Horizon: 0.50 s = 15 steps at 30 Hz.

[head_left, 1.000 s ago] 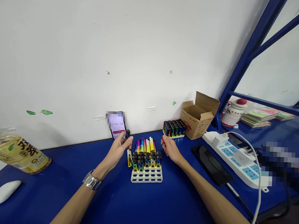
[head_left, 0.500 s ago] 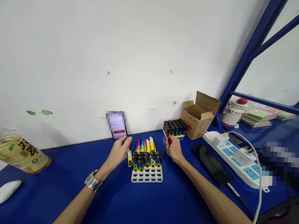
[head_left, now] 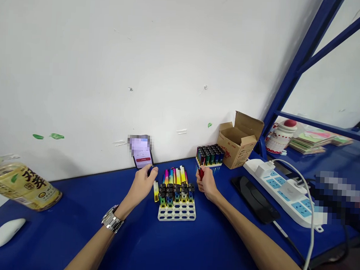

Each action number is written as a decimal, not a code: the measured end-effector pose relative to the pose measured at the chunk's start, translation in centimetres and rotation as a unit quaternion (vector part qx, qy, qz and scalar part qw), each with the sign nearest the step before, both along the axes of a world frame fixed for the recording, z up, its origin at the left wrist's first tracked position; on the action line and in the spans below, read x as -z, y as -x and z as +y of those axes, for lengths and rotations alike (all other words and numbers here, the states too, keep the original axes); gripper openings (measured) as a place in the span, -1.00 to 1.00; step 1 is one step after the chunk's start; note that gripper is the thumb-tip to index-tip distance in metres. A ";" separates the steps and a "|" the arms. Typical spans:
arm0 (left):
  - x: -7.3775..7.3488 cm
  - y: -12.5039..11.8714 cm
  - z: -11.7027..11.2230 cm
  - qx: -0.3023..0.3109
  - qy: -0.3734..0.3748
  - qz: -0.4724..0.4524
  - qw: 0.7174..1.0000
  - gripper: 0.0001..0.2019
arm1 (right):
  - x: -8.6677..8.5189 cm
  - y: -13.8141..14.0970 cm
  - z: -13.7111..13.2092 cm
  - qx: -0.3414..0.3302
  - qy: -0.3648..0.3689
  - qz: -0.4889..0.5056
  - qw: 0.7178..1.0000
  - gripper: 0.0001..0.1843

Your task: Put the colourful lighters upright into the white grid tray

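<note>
My left hand (head_left: 142, 183) is closed, thumb on top, around a dark blue lighter (head_left: 150, 170) that is mostly hidden by the fingers. In my closed right hand (head_left: 208, 182) is a red lighter (head_left: 201, 173), partly covered. Between the hands stands a white perforated tray (head_left: 177, 217); black-topped lighters (head_left: 169, 198) stand upright in its rear rows, and the front holes are bare. Behind them lie several colourful lighter sleeves or bodies (head_left: 175, 174); I cannot tell which. One yellow and white piece (head_left: 156, 191) lies by the tray's left side, near my left hand.
A second rack of upright lighters (head_left: 210, 154) stands at the back, beside an open cardboard box (head_left: 237, 147). A phone (head_left: 142, 151) leans on the wall. To the right are a black phone (head_left: 254, 198) and a power strip (head_left: 285, 191); left, a bottle (head_left: 31, 186) and a white mouse (head_left: 4, 234).
My right hand has shifted slightly left with the red lighter, which now shows more along its side. My left hand is nearly where it was. The tray and its lighters have not moved.
</note>
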<state>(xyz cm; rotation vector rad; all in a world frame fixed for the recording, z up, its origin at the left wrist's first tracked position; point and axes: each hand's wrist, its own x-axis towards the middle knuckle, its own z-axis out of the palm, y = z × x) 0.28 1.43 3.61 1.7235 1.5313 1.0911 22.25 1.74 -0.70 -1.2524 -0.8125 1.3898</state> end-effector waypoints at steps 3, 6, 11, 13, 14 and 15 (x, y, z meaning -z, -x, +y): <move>-0.3 0.0 -0.1 -0.007 0.018 0.025 0.999 -0.73 | 0.0 -0.2 0.0 -0.003 0.004 0.012 1.000 -0.51; -0.4 -0.1 -0.2 -0.014 0.034 0.038 0.999 -0.74 | 0.1 -0.4 0.0 0.022 -0.031 0.001 0.999 -0.55; -0.4 -0.2 -0.2 -0.016 0.005 -0.024 1.000 -0.72 | 0.0 0.0 -0.2 0.011 -0.004 0.004 1.000 -0.53; -0.5 -0.3 -0.3 -0.015 0.000 -0.019 1.000 -0.72 | -0.2 0.1 -0.3 0.007 0.008 0.005 1.000 -0.53; -0.6 -0.3 -0.4 -0.020 0.001 -0.007 1.000 -0.72 | -0.3 0.1 -0.3 0.014 -0.001 0.001 1.000 -0.54; -0.7 -0.3 -0.4 -0.026 0.002 0.008 1.000 -0.73 | -0.4 0.1 -0.4 0.026 -0.015 -0.005 1.000 -0.56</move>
